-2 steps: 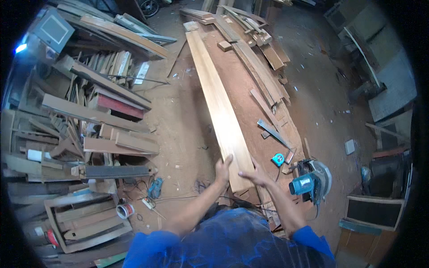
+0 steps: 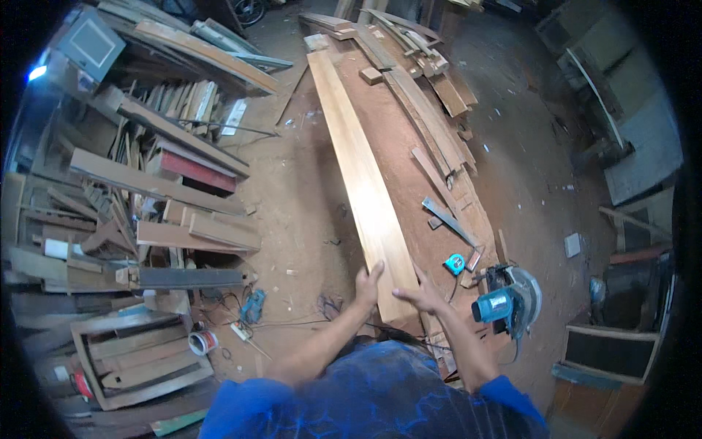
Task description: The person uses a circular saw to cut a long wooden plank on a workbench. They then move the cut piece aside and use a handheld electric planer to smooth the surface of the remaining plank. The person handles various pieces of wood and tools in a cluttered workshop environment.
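Observation:
A long, pale wooden plank point(image 2: 358, 175) runs from close to my body away toward the far end of a dusty workbench point(image 2: 387, 143). My left hand point(image 2: 368, 285) grips its left edge near the close end, thumb on top. On the opposite edge, my right hand point(image 2: 422, 293) holds it the same way, its thumb lying over the upper face. The fingers of both hands are partly hidden beneath the board. To the right of the plank lie a teal tape measure point(image 2: 454, 263), a metal try square point(image 2: 447, 219) and a teal circular saw point(image 2: 504, 304).
More boards point(image 2: 420, 110) are stacked along the bench's right side. Piled timber point(image 2: 161, 175) fills the left. A white bucket point(image 2: 202, 342), a teal power tool point(image 2: 252, 306) and cords lie on the floor at left. Panels and a framed piece point(image 2: 608, 351) stand at right.
The plank's near end and both my hands have shifted slightly toward my body. My grip on the plank stays the same.

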The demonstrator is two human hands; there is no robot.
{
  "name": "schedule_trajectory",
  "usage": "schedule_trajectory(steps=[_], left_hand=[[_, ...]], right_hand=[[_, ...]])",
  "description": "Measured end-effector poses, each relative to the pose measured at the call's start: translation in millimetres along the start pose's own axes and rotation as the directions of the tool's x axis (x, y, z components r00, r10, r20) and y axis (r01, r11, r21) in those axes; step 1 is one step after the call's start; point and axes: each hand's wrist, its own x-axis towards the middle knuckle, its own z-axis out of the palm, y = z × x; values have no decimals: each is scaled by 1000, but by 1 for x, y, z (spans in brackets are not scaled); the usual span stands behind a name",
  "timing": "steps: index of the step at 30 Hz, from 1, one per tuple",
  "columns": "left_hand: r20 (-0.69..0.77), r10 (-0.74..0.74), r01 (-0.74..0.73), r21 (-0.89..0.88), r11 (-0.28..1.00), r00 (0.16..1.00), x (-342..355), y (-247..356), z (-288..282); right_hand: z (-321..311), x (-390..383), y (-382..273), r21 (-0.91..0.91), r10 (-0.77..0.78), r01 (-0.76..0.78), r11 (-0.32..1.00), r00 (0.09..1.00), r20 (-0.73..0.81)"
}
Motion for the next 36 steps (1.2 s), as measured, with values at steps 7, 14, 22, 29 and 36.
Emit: schedule_trajectory(steps=[7,14,22,29,36], left_hand=[[49,71,-75,64,995,996,19,-17,29],[-88,-63,99,515,852,994,100,6,29],[99,-118,75,360,930,988,38,-76,-104],[-597,-85,560,680,473,798,-123,-125,-352],[-674,-147,631,561,535,724,-245,-133,-434]], right_hand=[[-30,14,37,-18,-50,48,999,986,-158],[-62,101,76,163,22,5,987,986,-164],[-107,109,95,175,52,-20,984,983,-179],[-76,101,131,-861,-87,-189,473,962,-258],[-30,97,120,-870,-11,-258,420,957,-290]])
